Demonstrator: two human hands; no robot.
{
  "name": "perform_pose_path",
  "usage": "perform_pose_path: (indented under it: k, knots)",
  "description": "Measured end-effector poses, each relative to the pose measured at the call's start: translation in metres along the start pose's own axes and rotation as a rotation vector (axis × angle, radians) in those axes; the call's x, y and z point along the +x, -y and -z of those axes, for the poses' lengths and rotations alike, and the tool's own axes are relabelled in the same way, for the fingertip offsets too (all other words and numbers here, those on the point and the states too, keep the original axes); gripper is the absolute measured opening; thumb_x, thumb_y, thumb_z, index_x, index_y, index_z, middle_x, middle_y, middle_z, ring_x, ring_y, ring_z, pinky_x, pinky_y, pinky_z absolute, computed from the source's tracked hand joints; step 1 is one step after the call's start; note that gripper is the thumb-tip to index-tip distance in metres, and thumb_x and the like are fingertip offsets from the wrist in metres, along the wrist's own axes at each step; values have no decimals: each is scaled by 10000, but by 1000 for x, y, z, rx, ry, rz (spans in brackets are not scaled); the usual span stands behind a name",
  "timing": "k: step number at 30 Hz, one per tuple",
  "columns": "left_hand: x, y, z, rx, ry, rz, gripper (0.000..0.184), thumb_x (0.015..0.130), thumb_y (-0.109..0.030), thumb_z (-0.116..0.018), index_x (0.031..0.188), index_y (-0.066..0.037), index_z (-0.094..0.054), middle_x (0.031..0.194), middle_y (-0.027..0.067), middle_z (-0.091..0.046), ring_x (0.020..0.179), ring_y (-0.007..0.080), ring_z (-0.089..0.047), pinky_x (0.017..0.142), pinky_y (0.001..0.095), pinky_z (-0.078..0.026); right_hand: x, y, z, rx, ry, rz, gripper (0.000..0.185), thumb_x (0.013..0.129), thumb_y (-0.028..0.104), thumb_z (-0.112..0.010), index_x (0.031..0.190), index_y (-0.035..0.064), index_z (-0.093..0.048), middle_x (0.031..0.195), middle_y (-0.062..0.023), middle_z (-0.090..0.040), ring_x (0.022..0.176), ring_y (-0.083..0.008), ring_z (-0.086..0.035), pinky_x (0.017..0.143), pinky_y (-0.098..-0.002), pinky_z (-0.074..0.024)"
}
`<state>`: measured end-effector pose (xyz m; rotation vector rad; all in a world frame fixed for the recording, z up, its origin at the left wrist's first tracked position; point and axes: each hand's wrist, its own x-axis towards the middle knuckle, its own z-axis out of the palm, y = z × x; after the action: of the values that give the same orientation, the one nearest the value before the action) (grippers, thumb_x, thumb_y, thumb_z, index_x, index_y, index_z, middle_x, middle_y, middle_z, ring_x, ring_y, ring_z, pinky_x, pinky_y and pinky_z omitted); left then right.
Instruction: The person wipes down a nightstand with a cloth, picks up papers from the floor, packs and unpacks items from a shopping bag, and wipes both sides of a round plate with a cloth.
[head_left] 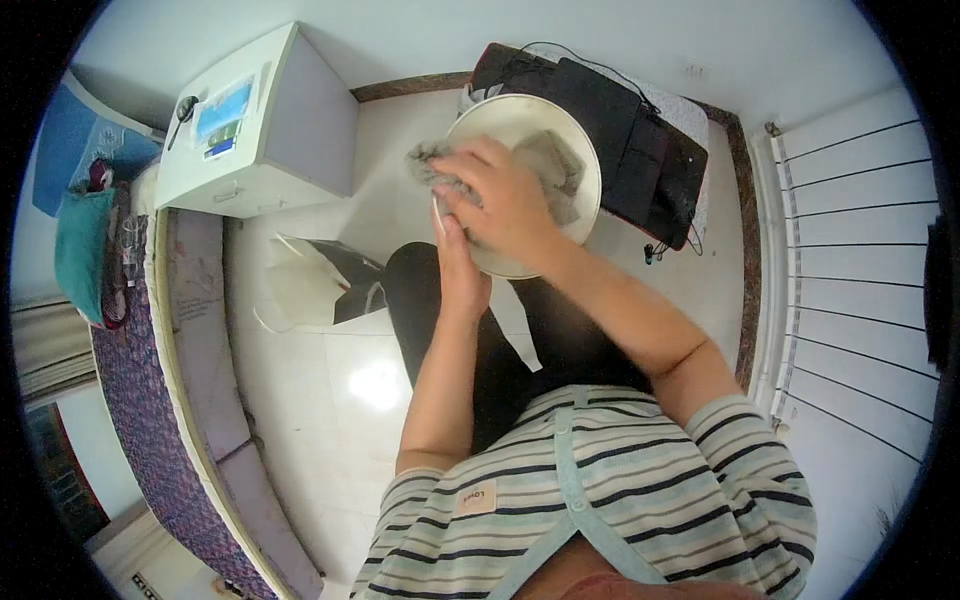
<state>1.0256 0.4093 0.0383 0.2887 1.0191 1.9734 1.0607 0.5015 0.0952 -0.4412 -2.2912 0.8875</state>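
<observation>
A round cream basin (pixel 592 180) is in front of my knees, with a crumpled grey-beige cloth (pixel 552 165) inside it. Over its left rim my right hand (pixel 505 205) is closed on a fuzzy grey cloth (pixel 430 165), which sticks out to the left past the fingers. My left hand (pixel 463 265) comes up from below and presses against the same cloth, close under the right hand. Only part of its fingers shows; the right hand covers the others.
A white cabinet (pixel 310 130) stands at upper left, with small packets on top. Behind the basin lie black panels (pixel 640 150) with cables. A white paper bag (pixel 310 285) is on the floor left of my legs. A bed (pixel 160 400) lines the left side, a white radiator (pixel 785 250) the right.
</observation>
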Motion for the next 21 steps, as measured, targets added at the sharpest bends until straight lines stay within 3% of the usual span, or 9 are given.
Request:
perform_pose_path:
  k: [1, 3, 5, 9, 12, 16, 17, 18, 21]
  knots:
    - [-2, 0, 0, -1, -11, -28, 606, 914, -479, -355, 1361, -98, -206, 1352, 129, -314, 1238, 270, -337, 1008, 404, -303, 0, -11, 1, 2, -3, -4, 230, 801, 203, -559, 988, 71, -576, 960, -119, -537, 954, -308, -505, 808, -381, -421]
    - [-3, 2, 0, 15, 6, -52, 609, 912, -465, -376, 1362, -96, -198, 1348, 127, -319, 1236, 263, -340, 1003, 396, -312, 12, -56, 14, -476, -154, 254, 245, 796, 217, -567, 993, 74, -582, 961, -100, -540, 942, -299, -510, 804, -369, -425]
    - [-6, 0, 1, 119, 66, -61, 606, 913, -452, -385, 1366, -101, -187, 1350, 124, -315, 1235, 256, -341, 1003, 394, -313, 26, -71, 37, -426, -260, -86, 280, 765, 225, -583, 996, 68, -595, 975, -92, -561, 918, -291, -529, 812, -382, -442]
    - [-6, -4, 0, 18, 25, -102, 607, 909, -443, -404, 1373, -130, -170, 1348, 115, -313, 1231, 254, -342, 1001, 394, -315, 28, -82, 44, -359, -216, -183, 383, 767, 282, -595, 1091, 79, -568, 1080, -113, -557, 1005, -297, -516, 860, -377, -428]
    - [-10, -14, -4, 2, 8, -30, 634, 916, -426, -400, 1399, -131, -115, 1374, 105, -270, 1245, 242, -309, 1011, 369, -279, 23, -58, 53, -127, 19, -256, 435, 772, 323, -598, 1153, 120, -550, 1224, -137, -504, 1093, -299, -503, 907, -368, -403]
    - [-9, -14, 2, 210, 119, -101, 699, 858, -467, -485, 1372, -130, -151, 1350, 107, -294, 1235, 256, -324, 1002, 395, -296, 34, -61, 65, 16, -34, -310, 419, 767, 271, -622, 1136, 84, -553, 1127, -113, -565, 1028, -234, -547, 881, -313, -417]
    - [-5, -18, 10, 243, 184, -152, 707, 847, -492, -491, 1361, -124, -174, 1340, 113, -313, 1233, 268, -333, 1006, 411, -299, 37, -58, 72, -8, 32, -208, 398, 761, 244, -620, 1119, 81, -561, 1101, -114, -575, 1007, -241, -556, 865, -311, -427]
    - [5, -27, 9, 160, 114, 81, 805, 769, -520, -580, 1343, -99, -204, 1314, 127, -342, 1221, 272, -349, 1010, 394, -289, 39, -50, 78, -29, 98, -109, 378, 755, 218, -618, 1103, 78, -568, 1075, -115, -585, 986, -249, -564, 850, -310, -437]
    - [3, -39, 3, 218, 188, -6, 672, 767, -343, -625, 1280, -42, -313, 1204, 128, -443, 1095, 268, -467, 885, 389, -415, 43, -34, 78, -36, 355, 170, 353, 740, 182, -609, 1074, 72, -579, 1050, -112, -587, 958, -268, -566, 841, -327, -443]
